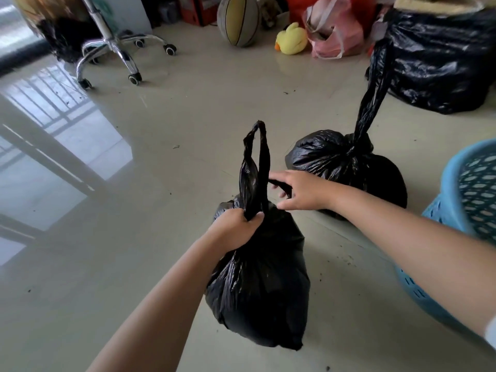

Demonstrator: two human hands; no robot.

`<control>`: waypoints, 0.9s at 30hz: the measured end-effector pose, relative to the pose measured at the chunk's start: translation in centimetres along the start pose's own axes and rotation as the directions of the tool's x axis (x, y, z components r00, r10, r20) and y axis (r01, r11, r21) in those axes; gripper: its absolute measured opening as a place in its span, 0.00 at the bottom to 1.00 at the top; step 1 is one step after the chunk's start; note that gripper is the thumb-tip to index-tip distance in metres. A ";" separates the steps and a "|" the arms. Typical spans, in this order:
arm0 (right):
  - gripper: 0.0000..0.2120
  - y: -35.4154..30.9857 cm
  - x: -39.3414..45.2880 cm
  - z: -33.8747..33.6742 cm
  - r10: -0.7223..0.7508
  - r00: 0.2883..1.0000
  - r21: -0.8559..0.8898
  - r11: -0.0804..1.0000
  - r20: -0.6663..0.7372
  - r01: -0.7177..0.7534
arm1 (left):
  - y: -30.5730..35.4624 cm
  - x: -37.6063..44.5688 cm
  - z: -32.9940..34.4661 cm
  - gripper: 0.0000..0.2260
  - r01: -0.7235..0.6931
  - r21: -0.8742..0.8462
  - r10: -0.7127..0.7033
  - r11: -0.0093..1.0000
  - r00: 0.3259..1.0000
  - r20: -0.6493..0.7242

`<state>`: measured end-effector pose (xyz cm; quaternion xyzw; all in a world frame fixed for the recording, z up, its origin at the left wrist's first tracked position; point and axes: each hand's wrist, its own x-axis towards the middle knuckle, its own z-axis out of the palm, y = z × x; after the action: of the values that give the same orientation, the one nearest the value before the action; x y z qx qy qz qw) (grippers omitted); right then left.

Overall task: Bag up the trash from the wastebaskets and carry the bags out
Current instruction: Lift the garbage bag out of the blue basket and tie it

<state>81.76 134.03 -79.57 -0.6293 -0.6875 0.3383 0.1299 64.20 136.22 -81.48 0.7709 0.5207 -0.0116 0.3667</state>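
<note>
Bulging black trash bag [257, 285], glossy, crinkled

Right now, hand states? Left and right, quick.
Left hand: closed, gripping the gathered neck of the near black trash bag.
Right hand: fingers curled around that bag's second handle strip, pulling it sideways.

Legible text, labels, brands, numbers, signs — none. The red boxes [198, 9] at the upper centre of the frame carry dark markings, too blurred to read; the white panel [126, 12] at upper left shows a faint green mark — likewise unreadable. No other printed surface can be made out.
</note>
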 end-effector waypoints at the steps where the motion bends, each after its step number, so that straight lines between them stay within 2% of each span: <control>1: 0.19 -0.2 0.2 0.1 0.003 1.000 -0.102 0.995 0.011 -0.002 | -0.1 0.0 0.1 0.19 0.020 -0.047 -0.018 0.999 0.999 0.032; 3: 0.12 -0.4 0.3 0.0 0.028 0.999 -0.267 0.963 0.019 -0.022 | -0.4 0.0 0.0 0.16 0.095 -0.218 -0.083 0.971 0.994 0.066; 4: 0.12 -0.4 0.3 -0.2 0.054 0.999 -0.233 0.971 -0.004 -0.053 | -0.6 0.0 -0.2 0.14 0.138 -0.366 -0.122 0.920 0.990 0.067; 5: 0.12 -0.4 0.3 -0.4 0.099 0.993 -0.094 0.990 -0.066 -0.105 | -0.9 0.0 -0.6 0.12 0.169 -0.537 -0.157 0.826 0.985 0.067; 7: 0.10 -1.1 0.5 -1.0 0.219 0.928 0.272 0.953 -0.303 -0.136 | -1.3 -0.1 -1.2 0.10 0.205 -0.827 -0.176 0.524 0.976 0.130; 8: 0.10 -1.8 0.5 -1.3 0.286 0.872 0.435 0.895 -0.396 -0.096 | -1.4 -0.2 -1.5 0.11 0.232 -0.909 -0.155 0.347 0.970 0.189; 9: 0.11 -2.7 0.6 -1.7 0.346 0.839 0.574 0.817 -0.421 -0.049 | -1.4 -0.2 -1.7 0.12 0.265 -0.944 -0.131 0.195 0.961 0.243; 11: 0.14 -4.7 0.5 -2.1 0.384 0.866 0.759 0.651 -0.321 -0.007 | -1.4 0.1 -2.0 0.13 0.308 -0.952 -0.112 -0.003 0.945 0.306; 13: 0.14 -5.8 0.2 -2.2 0.397 0.911 0.861 0.496 -0.111 -0.111 | -1.4 0.5 -2.4 0.13 0.283 -0.953 -0.129 -0.104 0.947 0.295; 15: 0.10 -5.3 -0.4 -1.9 0.450 0.887 0.856 0.412 0.108 -0.313 | -1.3 0.8 -2.7 0.15 0.236 -0.964 -0.172 -0.123 0.952 0.255; 17: 0.09 -4.0 -1.1 -1.0 0.492 0.818 0.762 0.394 0.298 -0.514 | -1.1 0.9 -2.6 0.17 0.209 -0.975 -0.215 -0.082 0.951 0.222; 20: 0.11 -1.8 -1.7 0.5 0.484 0.750 0.675 0.364 0.452 -0.642 | -1.1 1.0 -1.8 0.17 0.198 -0.980 -0.181 -0.004 0.964 0.196; 22: 0.12 -0.7 -1.7 1.0 0.488 0.767 0.697 0.371 0.416 -0.614 | -1.4 1.0 -1.4 0.15 0.166 -0.983 -0.145 0.080 0.978 0.153; 24: 0.12 0.0 -1.5 0.9 0.516 0.796 0.714 0.422 0.317 -0.558 | -1.9 0.8 -1.3 0.14 0.103 -0.980 -0.097 0.169 0.991 0.087; 26: 0.11 0.4 -1.5 0.7 0.524 0.824 0.633 0.567 0.217 -0.527 | -2.5 0.5 -1.4 0.14 0.061 -0.944 -0.033 0.325 0.998 0.053; 27: 0.10 0.5 -1.6 0.6 0.512 0.849 0.541 0.680 0.133 -0.495 | -2.7 0.3 -1.5 0.15 0.058 -0.903 -0.002 0.425 0.998 0.063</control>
<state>82.04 132.29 -79.90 -0.7326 -0.3569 0.5366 0.2191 61.58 137.84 -82.04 0.4443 0.4495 0.2426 0.7360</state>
